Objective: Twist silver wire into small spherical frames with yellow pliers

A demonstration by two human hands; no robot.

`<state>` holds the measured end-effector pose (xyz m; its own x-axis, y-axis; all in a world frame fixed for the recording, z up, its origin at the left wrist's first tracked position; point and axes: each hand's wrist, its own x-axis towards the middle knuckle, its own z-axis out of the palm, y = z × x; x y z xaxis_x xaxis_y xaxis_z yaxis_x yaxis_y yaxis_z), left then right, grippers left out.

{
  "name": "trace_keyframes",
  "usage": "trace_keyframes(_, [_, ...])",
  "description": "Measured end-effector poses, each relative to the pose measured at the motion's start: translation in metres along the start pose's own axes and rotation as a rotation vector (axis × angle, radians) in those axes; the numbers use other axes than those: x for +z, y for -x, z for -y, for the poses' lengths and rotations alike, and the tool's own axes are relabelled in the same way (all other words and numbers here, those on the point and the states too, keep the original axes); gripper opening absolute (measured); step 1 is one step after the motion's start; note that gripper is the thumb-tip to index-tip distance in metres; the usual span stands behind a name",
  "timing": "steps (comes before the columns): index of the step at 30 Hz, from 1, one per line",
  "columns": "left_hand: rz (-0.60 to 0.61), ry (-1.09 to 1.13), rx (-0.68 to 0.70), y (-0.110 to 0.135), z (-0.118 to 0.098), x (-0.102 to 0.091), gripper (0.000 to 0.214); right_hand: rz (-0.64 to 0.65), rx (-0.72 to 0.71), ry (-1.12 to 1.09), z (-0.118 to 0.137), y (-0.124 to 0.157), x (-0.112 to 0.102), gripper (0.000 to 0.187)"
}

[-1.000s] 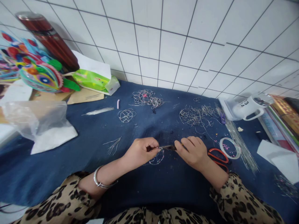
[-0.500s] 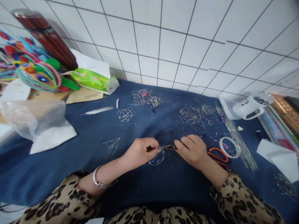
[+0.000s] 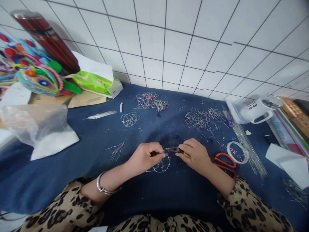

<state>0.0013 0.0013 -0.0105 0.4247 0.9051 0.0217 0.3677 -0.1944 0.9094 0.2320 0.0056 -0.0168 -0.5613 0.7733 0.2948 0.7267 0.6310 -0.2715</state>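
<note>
My left hand (image 3: 145, 156) is closed in a pinch on a small beaded wire loop piece (image 3: 161, 165) that rests on the blue cloth (image 3: 96, 141). My right hand (image 3: 195, 154) is closed round small pliers (image 3: 174, 149) with a yellow grip. Their thin jaws point left and meet the wire piece just by my left fingertips. Both hands sit close together at the middle of the cloth, in front of me. I wear leopard-print sleeves and a silver bangle (image 3: 103, 188) on the left wrist.
Orange-handled scissors (image 3: 224, 162) and a tape ring (image 3: 238, 153) lie right of my right hand. Wire bits (image 3: 202, 118), finished wire balls (image 3: 130, 119), straight wires (image 3: 248, 145), a white mug (image 3: 258, 111), a plastic bag (image 3: 36, 124), colourful craft pieces (image 3: 38, 77) and a red flask (image 3: 48, 38) ring the cloth.
My right hand has rolled a little, and the yellow grip of the pliers now shows. The wire piece has shifted slightly under my left fingers.
</note>
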Motion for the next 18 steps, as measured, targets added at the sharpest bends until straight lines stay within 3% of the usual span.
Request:
trace_keyframes(6, [-0.003,0.043,-0.055,0.003,-0.001,0.0,0.013,0.033,0.032,-0.034,0.001,0.0,-0.002,0.021])
trace_keyframes(18, [-0.059,0.043,-0.027,0.001,0.001,0.001,0.015,0.017,0.088,0.0,-0.002,-0.003,-0.014,0.022])
